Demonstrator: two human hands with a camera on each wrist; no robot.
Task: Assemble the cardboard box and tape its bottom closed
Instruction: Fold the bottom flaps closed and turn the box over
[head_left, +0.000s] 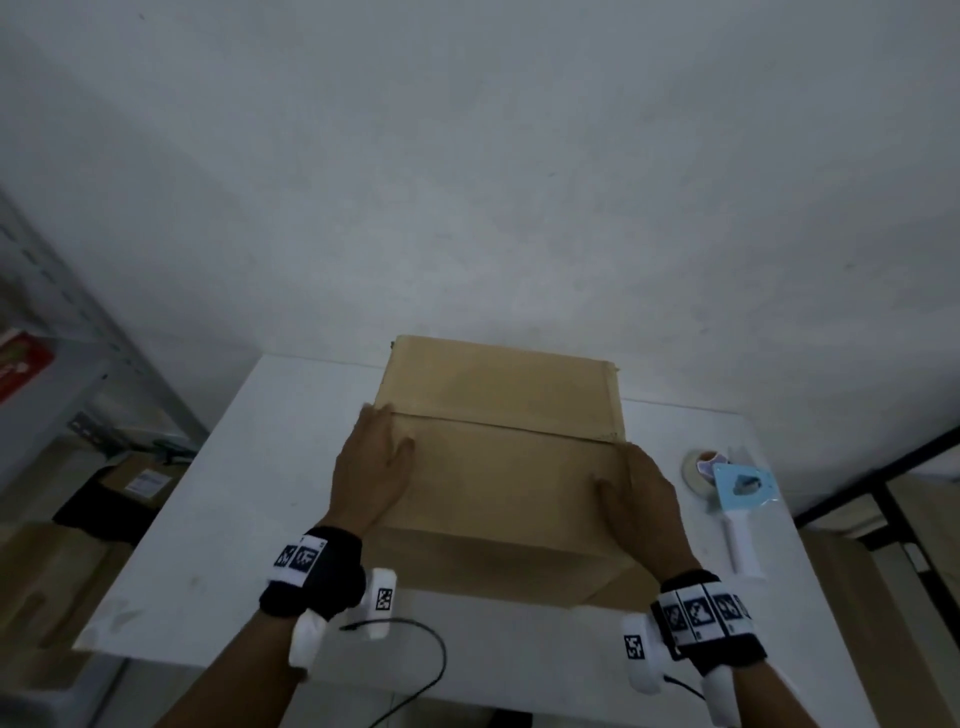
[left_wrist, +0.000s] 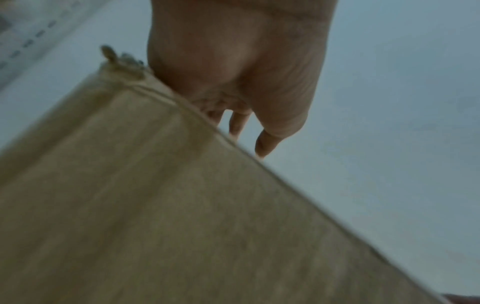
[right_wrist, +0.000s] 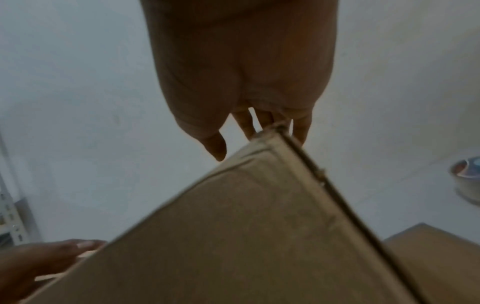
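Observation:
A brown cardboard box stands on the white table with its flaps folded flat on top, and a seam runs across between them. My left hand lies flat on the near flap's left edge, thumb on top. My right hand presses the same flap at its right edge. In the left wrist view the left hand reaches past the box edge with straight fingers. The right wrist view shows the right hand over the box corner. A blue-and-white tape dispenser lies to the right of the box.
A metal shelf with cartons stands on the left. A black cable loops over the table's front edge. The wall rises right behind the box. The tape roll shows at the right edge of the right wrist view.

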